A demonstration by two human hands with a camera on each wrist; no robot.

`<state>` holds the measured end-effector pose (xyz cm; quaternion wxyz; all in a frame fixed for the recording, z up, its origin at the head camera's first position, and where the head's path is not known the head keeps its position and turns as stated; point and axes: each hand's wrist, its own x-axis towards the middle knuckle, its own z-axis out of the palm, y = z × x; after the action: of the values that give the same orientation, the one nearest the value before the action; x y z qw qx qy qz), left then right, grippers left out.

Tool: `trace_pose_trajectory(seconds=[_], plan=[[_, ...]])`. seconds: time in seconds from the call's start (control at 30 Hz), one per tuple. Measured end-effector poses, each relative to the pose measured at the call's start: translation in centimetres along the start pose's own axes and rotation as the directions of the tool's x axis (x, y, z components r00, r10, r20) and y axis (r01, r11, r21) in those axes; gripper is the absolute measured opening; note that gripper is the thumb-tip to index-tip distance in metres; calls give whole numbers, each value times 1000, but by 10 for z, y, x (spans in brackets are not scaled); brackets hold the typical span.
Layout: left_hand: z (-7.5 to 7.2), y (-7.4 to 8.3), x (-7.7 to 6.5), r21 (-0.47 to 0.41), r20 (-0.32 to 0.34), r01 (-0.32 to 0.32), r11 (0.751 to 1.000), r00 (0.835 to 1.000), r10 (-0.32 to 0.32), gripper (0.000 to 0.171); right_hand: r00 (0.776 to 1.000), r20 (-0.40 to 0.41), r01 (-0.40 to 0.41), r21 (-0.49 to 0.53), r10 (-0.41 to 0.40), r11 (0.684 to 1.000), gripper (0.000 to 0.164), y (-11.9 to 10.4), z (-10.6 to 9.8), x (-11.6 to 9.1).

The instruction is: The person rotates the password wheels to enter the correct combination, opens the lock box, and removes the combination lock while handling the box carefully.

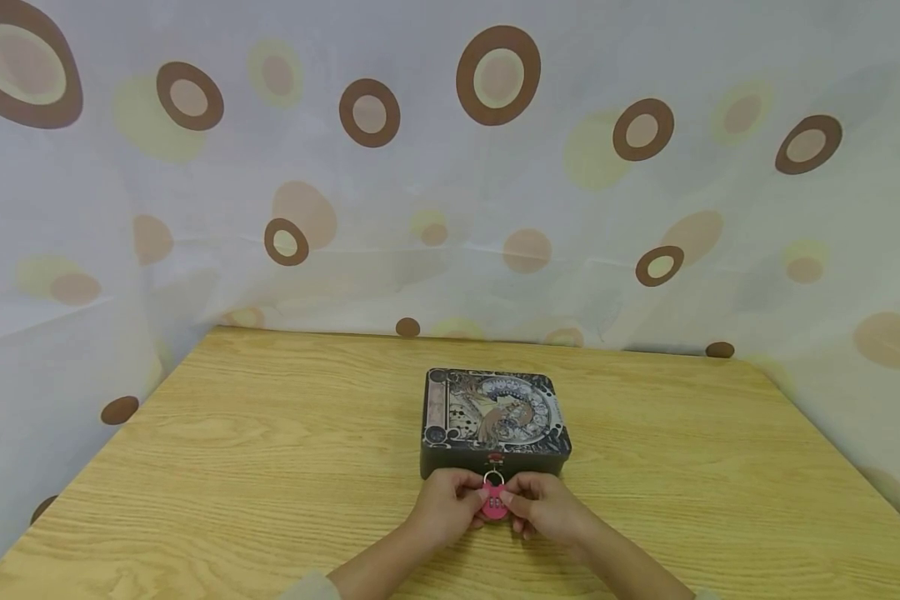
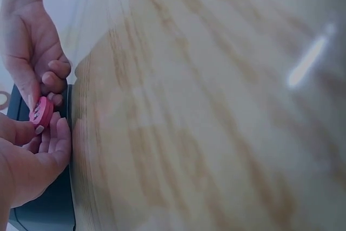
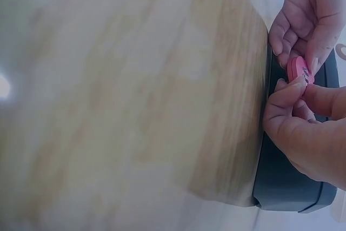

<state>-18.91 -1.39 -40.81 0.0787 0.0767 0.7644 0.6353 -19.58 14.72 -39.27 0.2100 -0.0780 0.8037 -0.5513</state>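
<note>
A pink combination padlock with number dials and a metal shackle is at the front of a dark box with a decorated lid. My left hand pinches the padlock's left side between thumb and fingers. From the other side, my right hand pinches it too. The shackle stands upward by the red-marked clasp on the box front; whether it passes through the clasp is too small to tell. In the left wrist view both hands meet at the padlock; the right wrist view shows the padlock edge-on.
The box rests on a wood-grain table, near the middle of its width. Behind the table and at both sides hangs a pale curtain with brown and yellow circles.
</note>
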Motion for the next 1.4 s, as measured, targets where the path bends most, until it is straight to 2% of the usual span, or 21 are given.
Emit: trace_pose_trajectory(seconds=[0.47,0.97,1.4], plan=[[0,2,-1,-4,-10,-2,1000,1000,2,16,1000,6,-9,8,9,1000,18,-2,1,0],[7,3,-9,-76,-126,18,997,992,-28,20,998,-6,-64,98,65,993,17,1,7,-2],[12,3,-13,-95,-244,-1,995,970,-22,13,999,9,-44,176,43,983,20,1,8,-3]])
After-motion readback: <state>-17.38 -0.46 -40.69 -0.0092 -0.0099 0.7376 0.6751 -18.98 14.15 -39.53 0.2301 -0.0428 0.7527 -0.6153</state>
